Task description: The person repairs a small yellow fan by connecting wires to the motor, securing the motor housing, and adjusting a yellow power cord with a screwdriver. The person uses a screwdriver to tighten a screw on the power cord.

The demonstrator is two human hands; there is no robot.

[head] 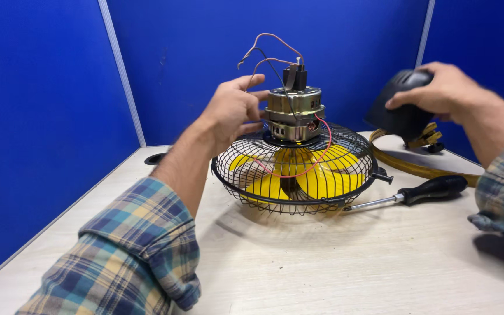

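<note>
Black wire makes up the round fan cage, which lies flat on the pale wood-grain surface with glossy yellow blades showing through its mesh. On top of the cage, at its centre, stands the bare metal motor, a squat brass-coloured cylinder with its axis upright; thin red, brown and black wires loop up and around it. The left hand rests against the motor's left side, fingers loosely curled and thumb raised, steadying rather than clamping it. The right hand, far right, is cupped over a smooth, dark, domed plastic cover, holding it off the surface. Right of the cage lies a screwdriver with a black handle, its steel shaft pointing left towards the cage. A curved tan band lies behind it.
</note>
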